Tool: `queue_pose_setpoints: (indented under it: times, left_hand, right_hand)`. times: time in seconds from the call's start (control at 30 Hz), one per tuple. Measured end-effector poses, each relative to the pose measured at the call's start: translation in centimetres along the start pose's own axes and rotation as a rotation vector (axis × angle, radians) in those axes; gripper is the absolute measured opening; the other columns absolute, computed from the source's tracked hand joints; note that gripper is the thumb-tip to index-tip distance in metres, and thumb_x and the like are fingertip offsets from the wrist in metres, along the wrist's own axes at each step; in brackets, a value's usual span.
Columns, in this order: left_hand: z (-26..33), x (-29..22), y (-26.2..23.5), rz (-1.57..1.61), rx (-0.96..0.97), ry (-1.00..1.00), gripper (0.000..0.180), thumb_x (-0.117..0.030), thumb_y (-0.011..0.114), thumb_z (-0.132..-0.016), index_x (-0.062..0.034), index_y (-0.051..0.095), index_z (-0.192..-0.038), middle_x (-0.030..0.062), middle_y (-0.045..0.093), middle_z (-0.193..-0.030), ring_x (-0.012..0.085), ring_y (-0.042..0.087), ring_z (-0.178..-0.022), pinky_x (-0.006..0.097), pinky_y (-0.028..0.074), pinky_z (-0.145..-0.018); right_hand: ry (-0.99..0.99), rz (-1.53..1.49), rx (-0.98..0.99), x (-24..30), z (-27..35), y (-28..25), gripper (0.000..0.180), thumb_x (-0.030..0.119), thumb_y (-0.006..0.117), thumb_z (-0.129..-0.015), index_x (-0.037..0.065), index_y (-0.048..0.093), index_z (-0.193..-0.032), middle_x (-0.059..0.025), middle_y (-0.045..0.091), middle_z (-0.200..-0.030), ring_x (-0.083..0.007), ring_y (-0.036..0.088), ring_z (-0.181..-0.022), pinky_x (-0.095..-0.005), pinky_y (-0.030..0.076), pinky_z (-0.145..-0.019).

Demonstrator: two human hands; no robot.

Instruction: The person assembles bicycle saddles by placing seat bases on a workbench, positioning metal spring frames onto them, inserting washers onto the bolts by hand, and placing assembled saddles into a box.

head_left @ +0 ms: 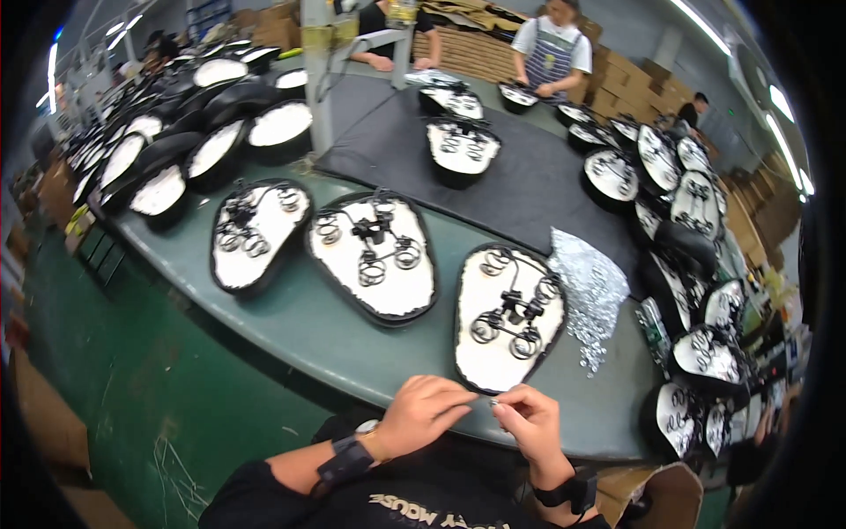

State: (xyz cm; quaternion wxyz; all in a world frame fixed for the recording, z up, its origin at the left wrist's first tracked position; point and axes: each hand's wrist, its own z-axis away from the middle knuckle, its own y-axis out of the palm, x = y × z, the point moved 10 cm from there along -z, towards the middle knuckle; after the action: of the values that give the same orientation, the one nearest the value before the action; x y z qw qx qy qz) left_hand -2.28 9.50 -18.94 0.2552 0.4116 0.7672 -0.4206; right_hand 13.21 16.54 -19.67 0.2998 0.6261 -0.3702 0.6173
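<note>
At far left, rows of black saddles (167, 167) are stacked upside down along the far left edge of the green table (317, 339). Nearer, three upturned saddles with white undersides and black spring frames lie side by side: a left saddle (257, 231), a middle saddle (374, 256) and a right saddle (508, 315), the last just beyond the hands. At the near edge, the left hand (421, 413) is seen curled, its thumb and forefinger pinched toward the right hand (527, 421), which is likewise pinched; a small silvery part (493, 403) is held between the two sets of fingertips, too small to identify. The step in hand is judged to be the readying of one small fastener, and the next move would call for it to be carried up to the spring frame of the right saddle and seated accurately. To the right of that saddle a heap of shiny small parts (589, 295) lies partly on a dark mat (529, 198). Further right, more saddles (696, 264) are crowded along the table's right side, and a person in a striped apron (551, 53) is at work at the far side.
</note>
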Motion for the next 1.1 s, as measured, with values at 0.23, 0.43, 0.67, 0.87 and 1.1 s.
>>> queue_pose_setpoints:
  times: [0.23,0.43,0.67,0.87,1.1]
  left_hand:
    - [-0.3,-0.8,-1.6,-0.133,-0.062,-0.040,0.016,-0.019,0.084,-0.078,-0.0198,0.081,-0.093,-0.0033,0.068,-0.105,0.0184,0.061,-0.097,0.039,0.039,-0.091]
    - [-1.4,-1.1,-2.3,-0.246,-0.067,0.001,0.015,-0.021,0.084,-0.077,-0.0227,0.081,-0.091,-0.0040,0.066,-0.109,0.0210,0.057,-0.107,0.043,0.034,-0.097]
    - [-4.4,3.5,-2.8,-0.303,-0.105,-0.080,0.014,-0.023,0.084,-0.073,-0.0205,0.081,-0.087,0.0047,0.057,-0.130,0.0327,0.041,-0.129,0.048,0.028,-0.110]
    - [-7.3,6.0,-0.8,-0.413,-0.135,-0.080,0.011,-0.025,0.084,-0.070,-0.0211,0.079,-0.079,0.0066,0.057,-0.139,0.0364,0.036,-0.137,0.056,0.021,-0.116]
    - [-8.0,6.6,0.5,-0.467,-0.153,-0.082,0.009,-0.022,0.082,-0.070,-0.0189,0.078,-0.077,0.0076,0.054,-0.145,0.0361,0.037,-0.138,0.054,0.021,-0.115]
  right_hand:
    - [0.410,-0.343,0.006,-5.6,0.7,2.4,0.008,0.008,0.074,-0.093,0.001,0.070,-0.093,-0.0043,0.067,-0.079,-0.0085,0.060,-0.062,-0.0224,0.048,-0.053]
    - [0.474,-0.405,0.045,-6.4,0.0,3.2,0.014,0.015,0.071,-0.097,0.001,0.071,-0.096,-0.0021,0.065,-0.079,-0.0065,0.058,-0.063,-0.0212,0.047,-0.055]
    - [-0.125,0.404,-0.128,-0.8,-3.8,0.9,0.013,0.012,0.073,-0.092,0.002,0.074,-0.101,-0.0070,0.071,-0.082,-0.0170,0.068,-0.067,-0.0300,0.053,-0.058]
    - [-0.424,1.139,-0.228,1.2,-5.6,2.4,0.020,0.010,0.072,-0.087,0.009,0.074,-0.107,-0.0061,0.067,-0.077,-0.0252,0.069,-0.069,-0.0356,0.055,-0.058]
    - [-0.381,1.031,-0.316,-0.4,-6.4,1.3,0.018,0.011,0.074,-0.085,0.009,0.075,-0.103,-0.0061,0.069,-0.079,-0.0265,0.069,-0.066,-0.0363,0.056,-0.058]
